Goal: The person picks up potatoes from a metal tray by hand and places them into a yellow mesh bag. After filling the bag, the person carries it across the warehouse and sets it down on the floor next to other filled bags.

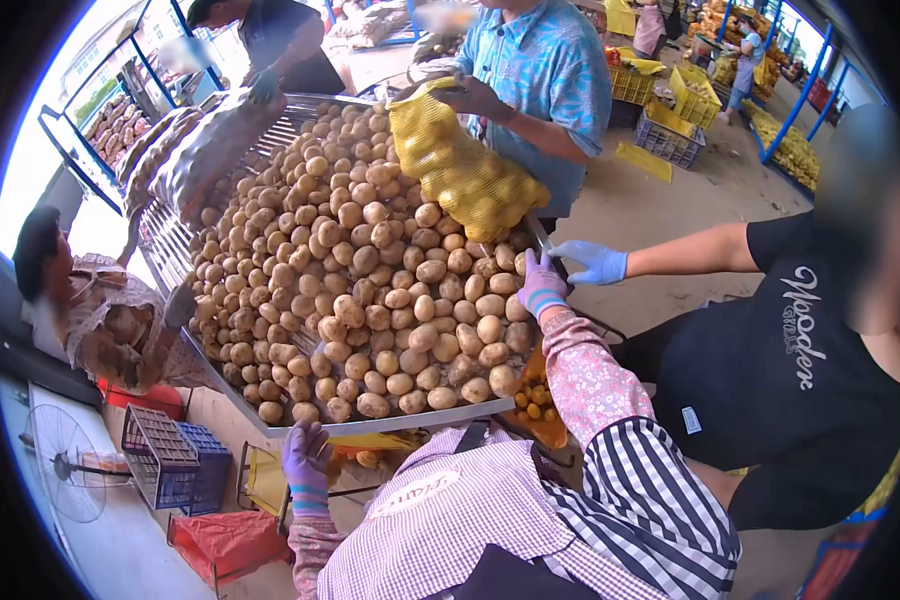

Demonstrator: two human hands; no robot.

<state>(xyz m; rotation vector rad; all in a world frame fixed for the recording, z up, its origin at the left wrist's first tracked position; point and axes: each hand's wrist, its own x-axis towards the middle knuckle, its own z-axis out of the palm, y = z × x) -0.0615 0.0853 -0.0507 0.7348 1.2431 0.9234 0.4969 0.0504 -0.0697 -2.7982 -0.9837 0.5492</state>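
Observation:
A metal sorting table holds a heap of potatoes. My left hand, in a purple glove with a striped cuff, is at the table's near edge with its fingers apart and nothing visible in them. At the right rim, my right hand wears the same kind of glove, its fingers closed around the metal edge beside the potatoes. Just above it, a yellow mesh sack of potatoes is tipped over the table, held up by a person in a blue patterned shirt.
A person in black stands at my right, a blue-gloved hand close to mine. Another person leans in from the left. Full sacks lie on the table's far left. Crates and a fan stand at lower left.

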